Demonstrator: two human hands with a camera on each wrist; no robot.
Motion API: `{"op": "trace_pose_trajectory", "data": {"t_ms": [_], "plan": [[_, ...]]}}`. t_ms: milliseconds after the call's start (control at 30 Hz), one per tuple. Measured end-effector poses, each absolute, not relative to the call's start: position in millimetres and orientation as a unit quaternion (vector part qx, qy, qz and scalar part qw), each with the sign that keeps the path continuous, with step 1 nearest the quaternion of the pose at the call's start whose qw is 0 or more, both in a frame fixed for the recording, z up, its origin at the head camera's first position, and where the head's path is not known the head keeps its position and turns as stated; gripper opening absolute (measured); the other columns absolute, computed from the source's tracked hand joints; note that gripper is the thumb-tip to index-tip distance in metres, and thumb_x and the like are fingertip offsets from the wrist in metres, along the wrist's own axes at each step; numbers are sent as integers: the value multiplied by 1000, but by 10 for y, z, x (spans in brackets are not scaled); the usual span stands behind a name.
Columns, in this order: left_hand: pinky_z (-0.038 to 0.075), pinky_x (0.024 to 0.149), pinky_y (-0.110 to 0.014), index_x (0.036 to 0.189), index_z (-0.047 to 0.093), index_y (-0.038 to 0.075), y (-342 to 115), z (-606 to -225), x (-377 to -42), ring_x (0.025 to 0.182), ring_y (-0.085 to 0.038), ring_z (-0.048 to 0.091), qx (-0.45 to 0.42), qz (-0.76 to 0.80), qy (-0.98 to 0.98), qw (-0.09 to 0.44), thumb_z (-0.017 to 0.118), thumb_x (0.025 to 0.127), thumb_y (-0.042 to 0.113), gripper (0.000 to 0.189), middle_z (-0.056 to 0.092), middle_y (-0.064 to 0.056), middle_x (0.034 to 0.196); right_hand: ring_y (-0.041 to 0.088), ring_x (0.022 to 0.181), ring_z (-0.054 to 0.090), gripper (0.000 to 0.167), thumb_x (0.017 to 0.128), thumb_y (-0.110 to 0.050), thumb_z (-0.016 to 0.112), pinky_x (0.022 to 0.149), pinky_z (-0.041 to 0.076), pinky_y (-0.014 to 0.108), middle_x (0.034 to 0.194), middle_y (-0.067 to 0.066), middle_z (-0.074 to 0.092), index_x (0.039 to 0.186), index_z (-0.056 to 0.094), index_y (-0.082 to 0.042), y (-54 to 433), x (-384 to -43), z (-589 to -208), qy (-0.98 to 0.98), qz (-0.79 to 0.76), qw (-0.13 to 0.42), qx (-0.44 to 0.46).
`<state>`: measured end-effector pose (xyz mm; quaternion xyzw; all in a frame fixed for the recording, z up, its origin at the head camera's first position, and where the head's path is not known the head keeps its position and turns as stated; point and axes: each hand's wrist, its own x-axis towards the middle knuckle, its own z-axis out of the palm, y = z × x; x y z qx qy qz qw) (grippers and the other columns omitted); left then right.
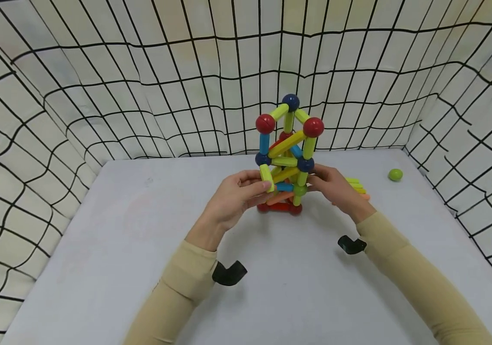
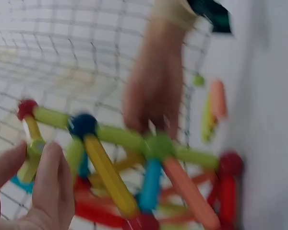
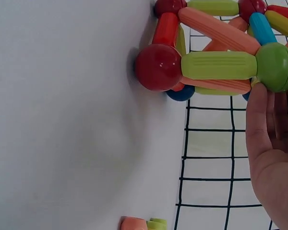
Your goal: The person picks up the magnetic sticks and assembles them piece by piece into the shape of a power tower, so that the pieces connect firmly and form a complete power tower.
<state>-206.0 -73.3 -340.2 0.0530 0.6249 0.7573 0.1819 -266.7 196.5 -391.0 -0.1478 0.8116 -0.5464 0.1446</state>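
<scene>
A tall tower of magnetic rods and balls (image 1: 287,145) stands upright on the white table, in red, blue, yellow, orange and lime green. My left hand (image 1: 234,200) pinches a short lime-green rod (image 1: 266,176) between thumb and fingers, close to the tower's left side, just under a dark blue ball (image 1: 263,159). On the opposite side my right hand (image 1: 337,188) holds the tower by a green ball (image 3: 276,67), its fingertips touching that ball from outside. Part of the right fingers is hidden behind the tower in the head view. The left wrist view is blurred.
Loose lime-green rods (image 1: 355,183) and an orange one (image 2: 218,98) lie on the table behind the right hand. A lone green ball (image 1: 395,175) sits farther right. White walls with a black grid (image 1: 228,72) enclose the table's back and sides.
</scene>
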Motion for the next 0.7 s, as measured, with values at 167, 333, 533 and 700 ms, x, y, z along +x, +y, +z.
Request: {"op": "trace_pose_trajectory", "data": {"t_ms": [167,333,533,700], "plan": [[51,95,-31,127,55,2,-466,-3123,-1947,107,-26,63,31,820,554,140,64,95,15,36,57,-14,121,27,113,59,42,102,-31,50,101,46,45,133,7,54,139,49,-12,1935,-2562,-3926,798,-562,154,-153],[52,91,-28,122,56,1,-280,-2941,-1987,97,-21,64,13,859,502,97,66,94,19,35,60,-12,112,27,110,61,42,100,-35,54,98,48,46,129,8,56,136,51,-12,1900,-2453,-3932,794,-567,153,-157],[54,87,-26,116,61,1,-168,-2835,-2056,97,-22,65,-21,884,463,66,68,91,21,33,64,-11,107,28,108,62,39,101,-29,54,96,50,46,126,10,57,133,52,-7,1903,-2392,-3951,787,-575,143,-173],[55,81,-24,113,62,1,-147,-2792,-2091,85,-17,65,-37,879,471,67,69,91,23,32,63,-9,96,28,108,62,39,101,-28,54,95,50,48,126,11,57,133,52,-7,1915,-2377,-3955,785,-577,142,-177]]}}
